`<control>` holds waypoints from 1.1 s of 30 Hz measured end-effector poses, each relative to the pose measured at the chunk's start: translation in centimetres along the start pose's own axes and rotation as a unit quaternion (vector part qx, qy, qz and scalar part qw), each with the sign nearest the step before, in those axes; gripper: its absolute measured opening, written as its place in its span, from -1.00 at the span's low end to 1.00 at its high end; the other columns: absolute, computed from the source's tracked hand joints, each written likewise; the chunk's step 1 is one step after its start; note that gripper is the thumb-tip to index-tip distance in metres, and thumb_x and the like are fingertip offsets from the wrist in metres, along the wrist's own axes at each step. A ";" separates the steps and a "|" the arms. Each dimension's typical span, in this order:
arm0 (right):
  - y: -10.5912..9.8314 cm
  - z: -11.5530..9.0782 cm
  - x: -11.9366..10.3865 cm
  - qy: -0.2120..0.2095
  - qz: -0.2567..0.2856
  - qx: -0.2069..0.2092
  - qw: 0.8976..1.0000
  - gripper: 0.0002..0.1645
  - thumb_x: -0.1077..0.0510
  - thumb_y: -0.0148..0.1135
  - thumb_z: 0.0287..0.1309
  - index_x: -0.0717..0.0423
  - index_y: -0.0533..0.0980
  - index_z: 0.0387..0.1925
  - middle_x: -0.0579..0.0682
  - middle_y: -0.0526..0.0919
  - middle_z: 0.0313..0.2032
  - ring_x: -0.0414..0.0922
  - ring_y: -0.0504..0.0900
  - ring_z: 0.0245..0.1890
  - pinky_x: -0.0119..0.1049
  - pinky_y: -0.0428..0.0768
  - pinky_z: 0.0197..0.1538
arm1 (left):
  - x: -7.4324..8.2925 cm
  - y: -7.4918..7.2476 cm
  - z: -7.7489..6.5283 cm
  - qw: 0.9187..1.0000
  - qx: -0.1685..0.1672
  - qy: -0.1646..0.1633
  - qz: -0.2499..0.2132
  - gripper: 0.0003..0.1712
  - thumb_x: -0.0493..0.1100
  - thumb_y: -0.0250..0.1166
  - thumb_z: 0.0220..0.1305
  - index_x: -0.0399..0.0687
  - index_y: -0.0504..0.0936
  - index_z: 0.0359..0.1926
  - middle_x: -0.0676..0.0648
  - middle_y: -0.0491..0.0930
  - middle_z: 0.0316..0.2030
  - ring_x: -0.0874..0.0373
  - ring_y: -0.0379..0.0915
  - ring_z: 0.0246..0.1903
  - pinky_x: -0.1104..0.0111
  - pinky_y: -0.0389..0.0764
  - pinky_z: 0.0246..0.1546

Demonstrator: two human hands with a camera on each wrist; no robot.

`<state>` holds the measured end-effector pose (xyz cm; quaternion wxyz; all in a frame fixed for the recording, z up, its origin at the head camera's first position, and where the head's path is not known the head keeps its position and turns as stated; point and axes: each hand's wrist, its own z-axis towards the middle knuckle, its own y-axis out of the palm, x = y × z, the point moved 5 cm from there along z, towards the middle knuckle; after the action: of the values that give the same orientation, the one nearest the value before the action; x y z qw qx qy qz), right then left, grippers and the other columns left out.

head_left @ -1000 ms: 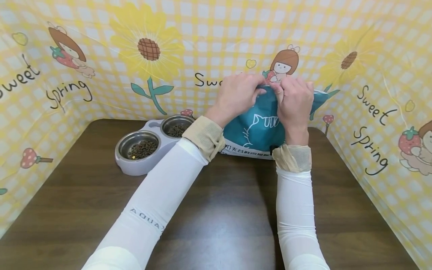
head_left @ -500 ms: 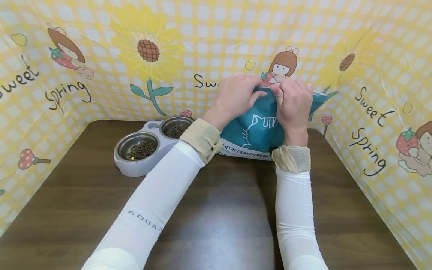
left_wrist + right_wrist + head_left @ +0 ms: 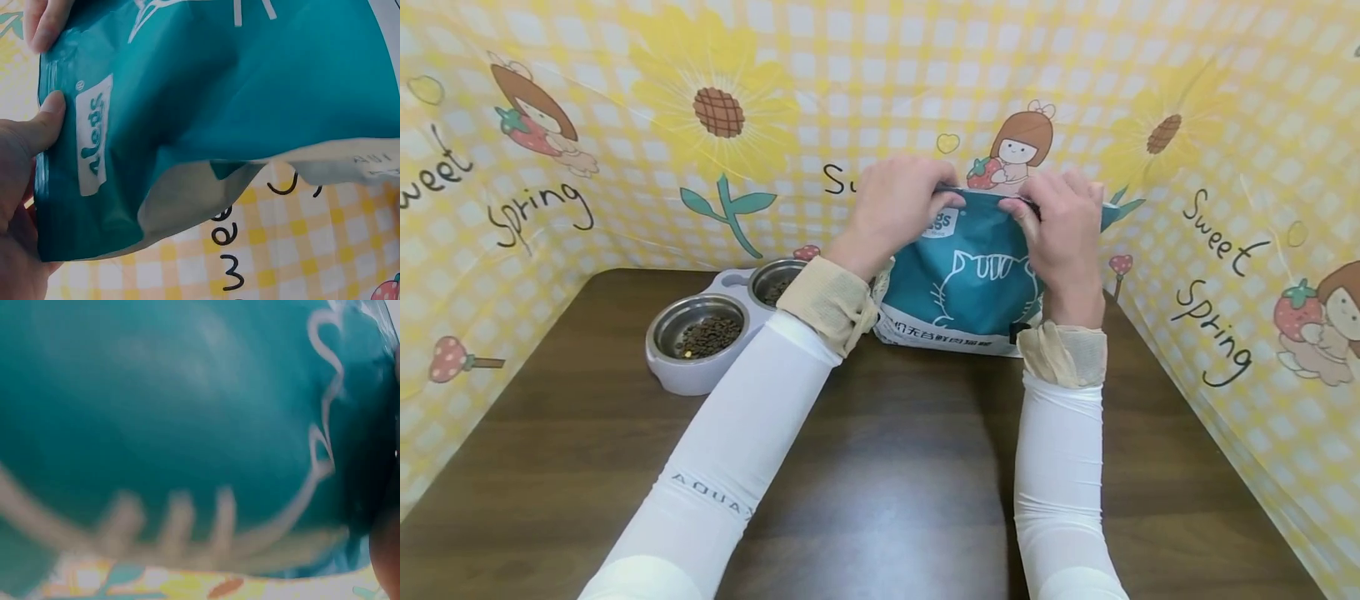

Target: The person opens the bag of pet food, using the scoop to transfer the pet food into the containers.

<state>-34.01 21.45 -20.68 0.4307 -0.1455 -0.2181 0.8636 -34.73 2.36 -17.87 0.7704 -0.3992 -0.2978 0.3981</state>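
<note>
A teal and white pet food bag (image 3: pixel 981 287) with a white cat outline stands at the back of the table. My left hand (image 3: pixel 893 204) pinches its top edge toward the left, thumb on the front face. Farther right along that edge, my right hand (image 3: pixel 1066 237) pinches the bag too. The left wrist view shows the left thumb (image 3: pixel 51 112) pressing the bag's top strip beside a white label, with right-hand fingers (image 3: pixel 47 25) at the upper corner. Bag surface (image 3: pixel 187 425) fills most of the blurred right wrist view; the right fingertips are hidden there.
Left of the bag, a pale lilac double feeder (image 3: pixel 688 379) holds two steel bowls with brown kibble (image 3: pixel 709 336); my left forearm partly covers it. A yellow checked cloth (image 3: pixel 820 83) with printed flowers walls the dark wooden table (image 3: pixel 895 467) at the back and sides.
My left hand has slid left along the bag's top edge, widening the gap between the hands. More of the bag's front and its white label now show. The head view has shifted slightly.
</note>
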 end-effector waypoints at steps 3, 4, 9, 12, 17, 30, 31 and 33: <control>-0.7 -0.1 0.5 0.006 0.024 -0.027 0.999 -0.61 -0.02 0.44 0.04 0.25 0.63 -0.31 0.19 0.70 -0.35 0.10 0.46 -0.24 0.08 0.29 -0.12 | -0.1 -0.2 0.0 1.000 -0.002 0.005 -0.016 -0.67 0.20 0.23 0.31 0.19 0.77 -0.11 0.08 0.76 -0.21 0.15 0.56 -0.27 0.19 0.60 -0.30; -0.9 -0.2 0.5 0.006 0.034 -0.037 0.999 -0.63 0.02 0.47 0.02 0.26 0.64 -0.28 0.20 0.72 -0.32 0.09 0.49 -0.23 0.07 0.31 -0.12 | -0.2 -0.3 0.0 1.000 0.000 0.008 -0.017 -0.67 0.19 0.24 0.30 0.20 0.77 -0.12 0.08 0.76 -0.22 0.15 0.57 -0.27 0.19 0.60 -0.31; -1.1 -0.3 0.5 0.001 0.076 -0.044 0.996 -0.70 0.14 0.51 -0.04 0.29 0.68 -0.30 0.21 0.76 -0.32 0.06 0.55 -0.24 0.02 0.31 -0.18 | -0.5 -0.4 -0.1 1.000 0.000 0.008 -0.017 -0.68 0.20 0.26 0.28 0.20 0.78 -0.15 0.09 0.76 -0.24 0.17 0.55 -0.31 0.20 0.58 -0.34; -1.2 -0.3 0.5 0.004 0.075 -0.035 0.997 -0.67 0.13 0.51 -0.05 0.29 0.70 -0.28 0.22 0.77 -0.30 0.07 0.56 -0.23 0.01 0.32 -0.20 | -0.6 -0.5 0.0 1.000 -0.006 0.004 -0.025 -0.67 0.21 0.26 0.28 0.18 0.79 -0.15 0.09 0.76 -0.23 0.17 0.54 -0.30 0.20 0.58 -0.31; -1.6 -0.4 0.8 0.033 0.053 -0.028 0.998 -0.60 0.12 0.52 -0.08 0.29 0.70 -0.20 0.23 0.77 -0.23 0.09 0.60 -0.18 0.07 0.44 -0.08 | -0.9 -0.4 -0.1 0.999 -0.011 -0.012 -0.037 -0.65 0.21 0.26 0.28 0.17 0.79 -0.15 0.08 0.76 -0.22 0.17 0.55 -0.29 0.20 0.59 -0.28; -3.0 -1.0 2.5 0.100 0.038 0.004 0.994 -0.59 0.05 0.57 -0.19 0.28 0.74 -0.32 0.24 0.78 -0.33 0.10 0.56 -0.29 0.05 0.40 -0.06 | -1.3 -0.6 -0.3 0.998 -0.031 -0.039 -0.030 -0.67 0.19 0.31 0.26 0.18 0.77 -0.08 0.09 0.75 -0.11 0.16 0.54 -0.21 0.22 0.59 -0.26; -3.2 -1.1 2.7 0.099 0.040 0.008 0.994 -0.61 0.06 0.58 -0.19 0.28 0.74 -0.35 0.24 0.78 -0.35 0.09 0.53 -0.31 0.04 0.39 -0.08 | -1.4 -0.6 -0.3 0.999 -0.027 -0.038 -0.029 -0.68 0.18 0.31 0.25 0.18 0.77 -0.10 0.09 0.75 -0.12 0.16 0.54 -0.22 0.22 0.59 -0.27; -3.6 -1.3 2.9 0.086 0.050 0.021 0.995 -0.67 0.09 0.59 -0.20 0.28 0.73 -0.44 0.23 0.77 -0.41 0.07 0.52 -0.35 0.01 0.35 -0.15 | -1.5 -0.6 -0.2 0.999 -0.020 -0.038 -0.033 -0.69 0.18 0.32 0.25 0.19 0.78 -0.11 0.10 0.76 -0.14 0.16 0.55 -0.22 0.22 0.58 -0.28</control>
<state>-32.73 26.00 -20.19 0.4075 -0.2211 -0.1540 0.8725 -35.06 0.82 -17.68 0.7631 -0.3892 -0.3477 0.3811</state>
